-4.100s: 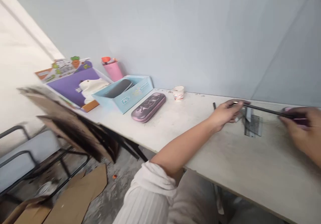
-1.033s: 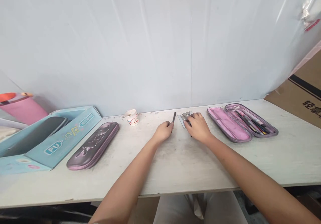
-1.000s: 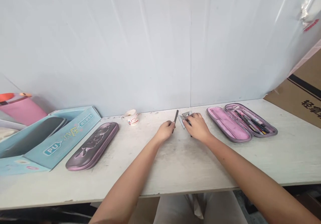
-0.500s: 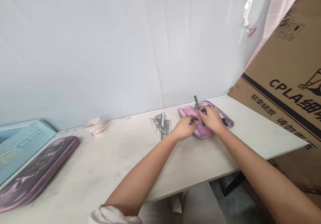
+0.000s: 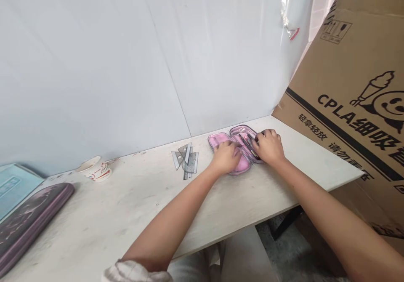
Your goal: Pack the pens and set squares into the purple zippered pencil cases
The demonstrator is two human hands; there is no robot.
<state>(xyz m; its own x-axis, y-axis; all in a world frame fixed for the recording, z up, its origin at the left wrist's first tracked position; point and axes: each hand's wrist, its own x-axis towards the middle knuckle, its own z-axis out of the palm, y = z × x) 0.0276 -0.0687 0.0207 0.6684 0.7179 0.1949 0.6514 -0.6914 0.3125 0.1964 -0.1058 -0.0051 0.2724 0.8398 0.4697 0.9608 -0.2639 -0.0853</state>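
A pink pencil case [image 5: 244, 165] lies unzipped and spread flat on the table, with pens [image 5: 246, 142] in its right half. My left hand [image 5: 226, 157] rests over the case's left half, fingers stretched toward the middle seam and holding nothing I can see. At the right half, my right hand [image 5: 269, 146] has its fingers bent and closed on a dark pen among the others; the fingertips are partly hidden. Left of the case, clear set squares and a protractor [image 5: 188, 160] lie overlapped on the table.
A paper cup [image 5: 100, 170] leans tilted near the wall. Further left lie a dark purple zip case [image 5: 34, 219] and a light blue box or folder [image 5: 19, 185]. A large cardboard carton [image 5: 353, 101] stands against the table's right end. The white table's [image 5: 132, 206] front edge runs below my forearms.
The dark pen that stood up in my right hand now lies down in the case's right half. My left hand has settled onto the pink left half. The view has turned right.
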